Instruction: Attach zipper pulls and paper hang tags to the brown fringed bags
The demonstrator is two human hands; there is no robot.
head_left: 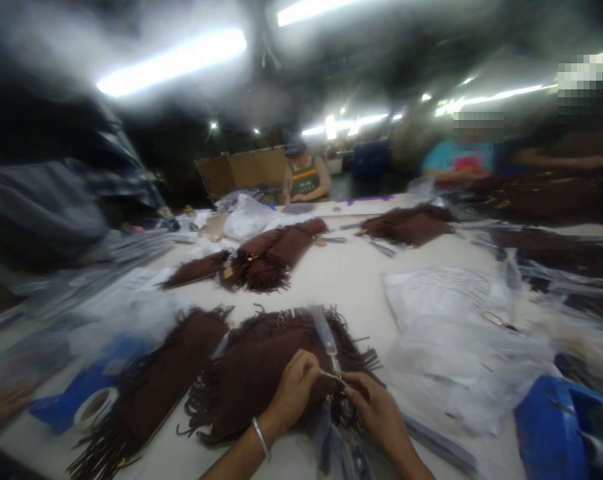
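Note:
A dark brown fringed bag (261, 373) lies flat on the table in front of me. My left hand (297, 383) rests over its right part, thumb and fingers pinched on a thin pale strip (330, 375). Close beside it, my right hand (374, 403) is closed in a pinch at a small metal fitting (342, 383), where the strip ends; its exact kind is blurred. A plastic-wrapped strap (323, 328) runs up from this spot across the fringe, and more clear wrapping (338, 447) hangs below between my wrists.
Another fringed bag (168, 373) lies to the left, near a tape roll (95, 408) on blue material. More brown bags (286, 250) lie farther back. Clear plastic bags (451, 333) and a blue container (546, 427) are at right. Co-workers sit across; a person's hand (4, 408) shows at left.

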